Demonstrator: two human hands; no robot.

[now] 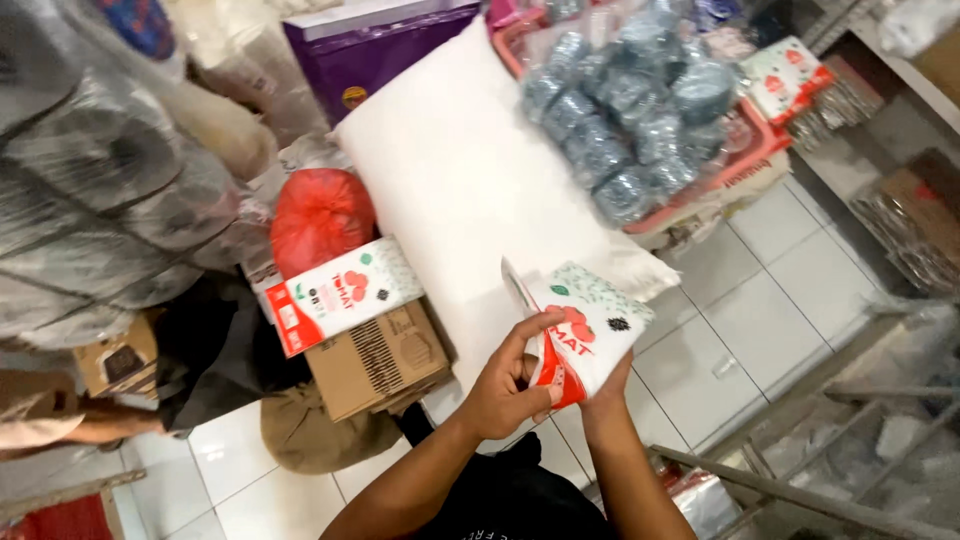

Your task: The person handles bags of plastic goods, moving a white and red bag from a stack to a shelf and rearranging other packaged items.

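Note:
Both my hands hold a white packet point(590, 330) with red and green print, tilted, in front of a big white pillow point(470, 180). My left hand point(505, 385) grips its lower left side, thumb on the red band. My right hand point(612, 385) supports it from underneath, mostly hidden behind the packet. A second packet of the same kind point(340, 293) lies to the left on a brown cardboard box point(375, 365).
A red plastic bag point(320, 220) sits behind the box. A pink basket point(745, 160) holds several clear-wrapped silvery scouring balls point(630, 110). A purple bag point(370, 50) stands at the back, wrapped bundles point(100, 190) on the left, a metal rack point(830, 440) at the right, white floor tiles point(770, 300) below.

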